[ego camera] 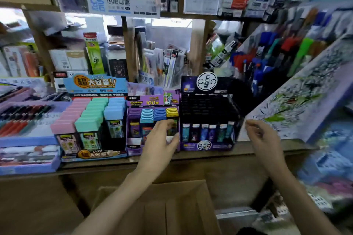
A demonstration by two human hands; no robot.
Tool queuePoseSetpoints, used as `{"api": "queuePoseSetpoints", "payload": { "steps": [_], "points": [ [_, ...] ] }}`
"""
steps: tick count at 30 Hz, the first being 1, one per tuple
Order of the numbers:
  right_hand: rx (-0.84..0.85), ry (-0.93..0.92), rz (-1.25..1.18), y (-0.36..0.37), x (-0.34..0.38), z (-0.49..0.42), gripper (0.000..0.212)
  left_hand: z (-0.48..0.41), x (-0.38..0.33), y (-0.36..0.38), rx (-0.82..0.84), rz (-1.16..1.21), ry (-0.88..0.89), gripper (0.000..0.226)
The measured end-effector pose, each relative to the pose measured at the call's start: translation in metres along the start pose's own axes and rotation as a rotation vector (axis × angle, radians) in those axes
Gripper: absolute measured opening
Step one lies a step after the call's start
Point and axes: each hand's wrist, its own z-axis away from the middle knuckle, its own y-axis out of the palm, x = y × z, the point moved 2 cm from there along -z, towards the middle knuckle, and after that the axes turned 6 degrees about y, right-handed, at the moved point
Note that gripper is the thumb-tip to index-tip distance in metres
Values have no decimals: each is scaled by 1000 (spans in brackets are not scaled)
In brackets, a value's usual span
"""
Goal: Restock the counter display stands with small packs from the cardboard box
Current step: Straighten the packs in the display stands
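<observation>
Three display stands sit side by side on the wooden counter [210, 155]: a blue stand [95, 84] with pink, green and blue packs, a purple stand [150, 100] with small capped packs, and a black stand [207, 101] with one front row of packs. My left hand [160, 143] reaches into the purple stand's right front corner, thumb and fingers round a small pack [172, 129] in the yellow-capped column. My right hand [262, 136] hovers by the black stand's right edge, fingers loosely curled, nothing seen in it. The open cardboard box [172, 206] lies below the counter between my forearms.
Purple pen trays [28, 139] fill the counter's left end. A slanted board [305, 97] covered in pen scribbles and racks of pens [277, 53] rise at the right. Shelves of stationery [162, 59] stand behind the stands.
</observation>
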Motion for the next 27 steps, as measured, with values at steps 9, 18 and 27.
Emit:
{"api": "queuePoseSetpoints", "payload": {
  "steps": [9, 18, 27],
  "points": [
    [121, 159, -416, 44, 3, -36, 50, -11, -10, 46, 67, 268, -159, 66],
    [90, 161, -501, 49, 8, -67, 52, -25, -21, 55, 4, 366, -228, 65],
    [112, 146, -518, 60, 5, -75, 51, -37, -25, 66, -52, 455, -298, 65]
  ]
}}
